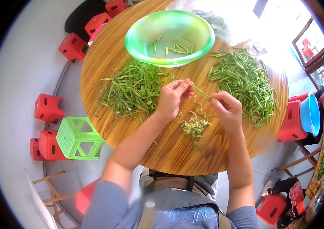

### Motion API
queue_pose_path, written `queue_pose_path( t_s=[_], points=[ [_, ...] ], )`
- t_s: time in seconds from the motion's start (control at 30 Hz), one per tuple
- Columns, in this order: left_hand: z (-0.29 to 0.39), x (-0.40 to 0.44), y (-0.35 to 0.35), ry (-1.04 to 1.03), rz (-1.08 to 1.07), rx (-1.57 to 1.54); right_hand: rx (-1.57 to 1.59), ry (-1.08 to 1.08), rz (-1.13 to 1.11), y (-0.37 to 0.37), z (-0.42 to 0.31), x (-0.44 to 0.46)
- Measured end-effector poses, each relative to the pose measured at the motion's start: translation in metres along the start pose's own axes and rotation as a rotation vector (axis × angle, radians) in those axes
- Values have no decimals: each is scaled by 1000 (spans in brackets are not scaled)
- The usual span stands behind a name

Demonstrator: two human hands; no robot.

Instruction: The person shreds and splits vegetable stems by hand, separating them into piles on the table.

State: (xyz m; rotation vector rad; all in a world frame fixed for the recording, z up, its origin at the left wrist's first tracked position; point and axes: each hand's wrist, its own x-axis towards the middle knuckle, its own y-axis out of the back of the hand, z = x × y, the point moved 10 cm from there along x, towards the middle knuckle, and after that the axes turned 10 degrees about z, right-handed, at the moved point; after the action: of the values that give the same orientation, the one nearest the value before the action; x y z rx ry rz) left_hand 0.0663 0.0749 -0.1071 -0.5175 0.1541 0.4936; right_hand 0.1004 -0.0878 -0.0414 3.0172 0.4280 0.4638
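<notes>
A thin green vegetable stem (200, 91) stretches between my two hands above the table. My left hand (173, 97) pinches its upper left end between thumb and fingers. My right hand (226, 108) grips the lower right end. Below the hands lies a small heap of pale, curly tips (194, 127). Long shredded green strips (131, 89) are piled left of my left hand. On the right is a large pile of short cut green stems (244, 84). A green and white basin (131, 40) stands beyond the hands, with several short stem pieces inside.
Everything rests on a round wooden table (173, 152). Clear plastic bags (223, 26) lie at its far edge. Red stools (49, 107) and a green stool (79, 137) stand to the left. A blue basin (310, 114) sits at the right beside a red stool (293, 122).
</notes>
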Motion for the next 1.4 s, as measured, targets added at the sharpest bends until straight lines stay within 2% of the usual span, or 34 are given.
queue_pose_path(
  t_s=[0.17,0.27,0.33,0.4,0.53,0.7,0.8,0.93,1.4],
  points=[
    [-2,8,15,111,56,-151,412,-243,-58,4,8,-4],
    [5,6,12,122,52,-177,174,-200,-222,-8,5,-6],
    [6,6,9,99,3,-158,-100,-199,-346,-26,9,-12],
    [5,7,6,77,-42,-88,-259,62,-303,-35,-6,-12],
    [11,3,0,-44,-85,109,-336,195,-227,-30,-10,-10],
    [11,1,-4,-100,-56,167,-325,242,-129,-26,-20,-8],
    [9,0,-3,-120,-41,210,-368,347,-146,-31,-24,-13],
    [11,-2,-4,-172,-23,301,-378,352,-129,-31,-25,-13],
    [2,-2,-6,-166,-44,377,-415,415,-153,-36,-24,-17]
  ],
)
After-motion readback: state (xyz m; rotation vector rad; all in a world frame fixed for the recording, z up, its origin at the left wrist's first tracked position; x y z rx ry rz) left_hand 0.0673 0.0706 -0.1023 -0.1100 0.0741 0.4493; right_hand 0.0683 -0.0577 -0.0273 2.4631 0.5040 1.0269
